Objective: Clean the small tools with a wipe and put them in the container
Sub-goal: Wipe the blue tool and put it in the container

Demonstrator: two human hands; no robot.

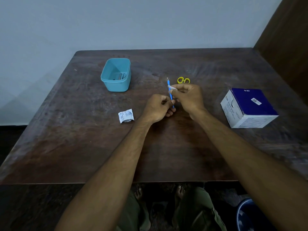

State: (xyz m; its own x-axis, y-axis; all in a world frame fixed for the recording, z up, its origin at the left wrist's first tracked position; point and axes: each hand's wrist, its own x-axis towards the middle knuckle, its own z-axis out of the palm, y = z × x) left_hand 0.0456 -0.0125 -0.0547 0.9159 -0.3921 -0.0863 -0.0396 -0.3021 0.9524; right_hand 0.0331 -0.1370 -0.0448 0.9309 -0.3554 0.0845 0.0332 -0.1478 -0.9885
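Observation:
A thin blue tool (170,90) with a pale tip stands nearly upright over the middle of the dark wooden table (83,147). My left hand (158,109) grips its lower end. My right hand (188,97) pinches a small white wipe (171,87) around the tool's upper shaft. Behind my right hand lie scissors with yellow handles (183,80), their blades hidden. A teal container (116,75) stands at the back left with a few small metal tools inside.
A torn white wipe wrapper (126,115) lies left of my left hand. A blue and white box of alcohol swabs (249,107) stands at the right. A blue bin (248,215) is on the floor below the table's front edge, near my feet.

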